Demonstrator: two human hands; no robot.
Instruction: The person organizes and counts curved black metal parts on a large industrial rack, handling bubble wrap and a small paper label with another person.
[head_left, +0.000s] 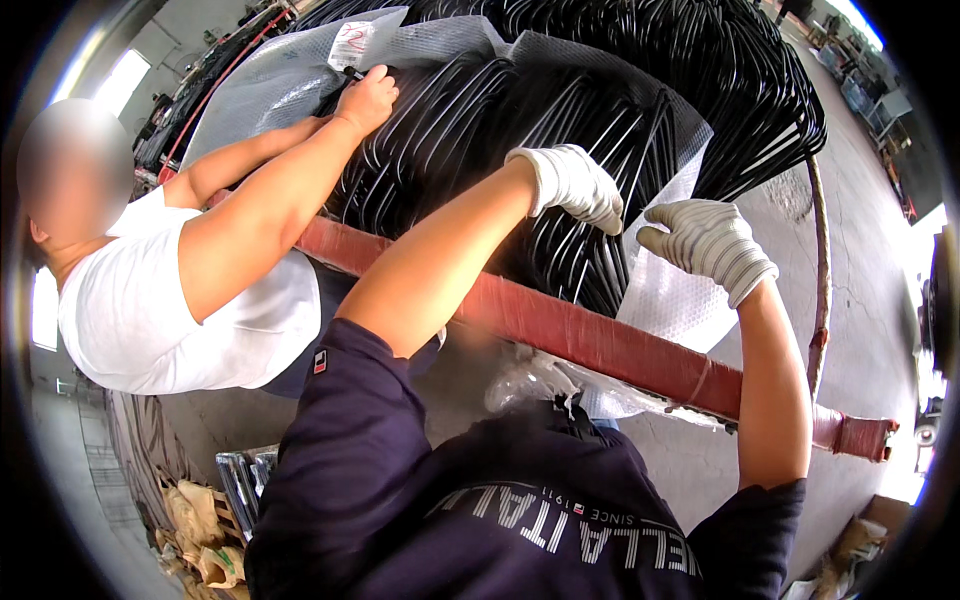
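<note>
My left hand point(578, 188), in a white striped knit glove, is over a dense row of bent black metal rods point(450, 120). Its fingers are curled together and pointing down; whatever may be in them is hidden. To its right, my right hand point(715, 248), gloved alike, is in front of the edge of a bubble-wrap sheet point(665, 300). Thumb and forefinger are slightly apart there, with nothing seen between them. The sheet runs between the near rods and a taller stack of black rods point(740, 110) behind.
A red-wrapped rail point(560, 320) crosses in front of me, with clear plastic film point(530, 380) hanging beneath. At left a co-worker in a white shirt point(190, 300) holds a dark marker-like object point(352, 73) by a label point(354, 42) on the wrap. A brown post point(820, 270) stands at right.
</note>
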